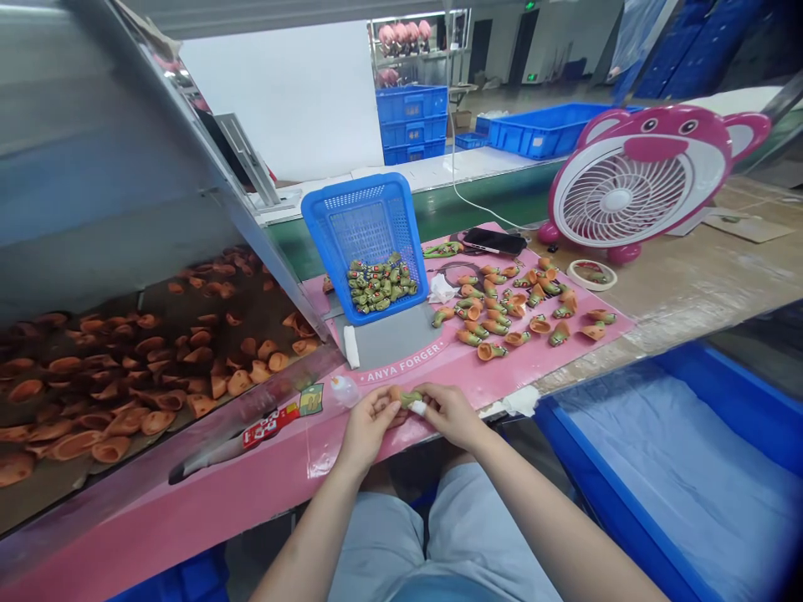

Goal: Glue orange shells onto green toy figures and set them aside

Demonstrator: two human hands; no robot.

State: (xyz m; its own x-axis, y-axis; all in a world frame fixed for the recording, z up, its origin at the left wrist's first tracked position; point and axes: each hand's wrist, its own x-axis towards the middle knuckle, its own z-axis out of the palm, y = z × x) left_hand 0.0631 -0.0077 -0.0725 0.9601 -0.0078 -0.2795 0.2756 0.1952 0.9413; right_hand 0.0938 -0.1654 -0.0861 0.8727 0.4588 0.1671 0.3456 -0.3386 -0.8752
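My left hand (pixel 369 425) and my right hand (pixel 452 414) meet over the front edge of the pink mat (pixel 464 376). Fingers of both are closed on one small green-and-orange molded figurine part (pixel 411 398), partly covered by the fingertips. A white wrap (pixel 417 408) covers a fingertip of the right hand. Just behind the left hand is a small clear bottle (pixel 345 390) with an orange tip. Several similar green-and-orange parts (pixel 495 322) lie spread on the mat to the right. A tilted blue basket (pixel 411 217) holds many small green parts (pixel 382 284).
Many hollow orange pieces (pixel 150 376) lie on a surface at left, behind a metal frame (pixel 244 242). A pink fan (pixel 615 201), a tape roll (pixel 591 275) and a phone (pixel 494 242) stand or lie at right. A large blue bin (pixel 627 493) is below right.
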